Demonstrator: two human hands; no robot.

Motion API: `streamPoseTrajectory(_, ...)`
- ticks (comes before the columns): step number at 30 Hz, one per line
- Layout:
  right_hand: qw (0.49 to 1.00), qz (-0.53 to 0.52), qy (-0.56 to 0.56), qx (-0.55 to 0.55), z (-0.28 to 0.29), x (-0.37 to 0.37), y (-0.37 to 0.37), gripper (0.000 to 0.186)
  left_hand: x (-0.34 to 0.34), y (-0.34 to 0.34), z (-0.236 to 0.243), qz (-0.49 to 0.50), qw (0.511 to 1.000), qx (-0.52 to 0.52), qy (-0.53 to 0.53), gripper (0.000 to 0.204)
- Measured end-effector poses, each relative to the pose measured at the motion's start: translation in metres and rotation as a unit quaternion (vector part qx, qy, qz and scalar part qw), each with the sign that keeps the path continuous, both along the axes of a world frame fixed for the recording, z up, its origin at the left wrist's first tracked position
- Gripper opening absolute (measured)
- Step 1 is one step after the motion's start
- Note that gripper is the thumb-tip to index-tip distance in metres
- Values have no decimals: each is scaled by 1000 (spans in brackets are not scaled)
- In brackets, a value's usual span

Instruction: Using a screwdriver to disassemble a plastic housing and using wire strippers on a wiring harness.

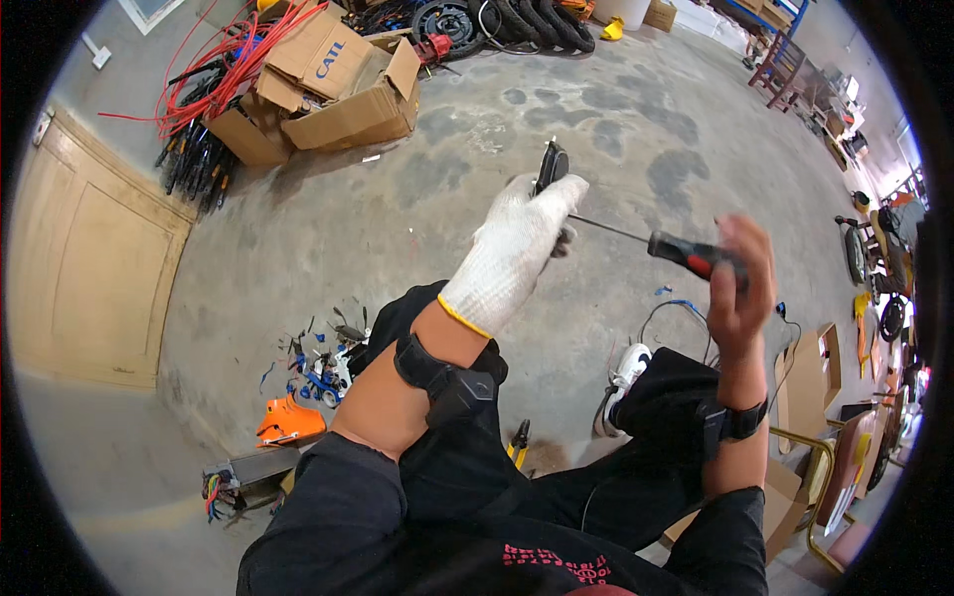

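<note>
A grey, stained concrete floor (328,238) spreads beneath everything, with a pale wooden door (99,248) at far left. Next come tangled red wires (224,60), an orange cover (288,421) near scattered small parts (323,372), and an open cardboard box (363,109). Yellow-handled pliers (518,444) lie between the person's legs, black tyres (527,20) sit at the back, then a white shoe (628,370) and a metal-framed chair (825,477). The gloved left hand (525,233), arm stretched forward, grips a black part (550,169), hiding much of it. The bare right hand (743,283), raised and blurred, has its fingers around the handle of a screwdriver (686,253), whose shaft runs toward the glove; its tip is hidden.
</note>
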State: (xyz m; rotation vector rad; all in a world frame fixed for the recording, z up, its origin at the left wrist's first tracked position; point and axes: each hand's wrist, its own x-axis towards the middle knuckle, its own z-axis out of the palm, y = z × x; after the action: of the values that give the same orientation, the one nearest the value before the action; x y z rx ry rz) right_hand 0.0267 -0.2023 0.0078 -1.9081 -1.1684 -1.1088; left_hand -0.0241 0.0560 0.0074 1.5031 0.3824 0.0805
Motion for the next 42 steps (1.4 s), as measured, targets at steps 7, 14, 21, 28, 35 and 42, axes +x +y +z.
streamPoseTrajectory(7,983,-1,183,25,-8,-14,14,22,-1,0,8,-17,998,14,64,40)
streamPoseTrajectory(14,766,-71,586,254,-14,-12,26,38,1,-5,-10,3,977,211,-21,39)
streamPoseTrajectory(21,928,-16,326,179,-11,-16,27,20,-2,1,-7,43,992,111,-37,36)
streamPoseTrajectory(28,993,57,61,-81,6,-17,11,7,-9,1,11,-5,998,-35,58,37)
streamPoseTrajectory(35,847,-63,506,147,-5,-25,22,31,-2,-4,-17,24,997,62,-40,34)
streamPoseTrajectory(42,699,-49,687,192,-10,-19,19,36,-2,-8,-18,44,985,161,-49,34)
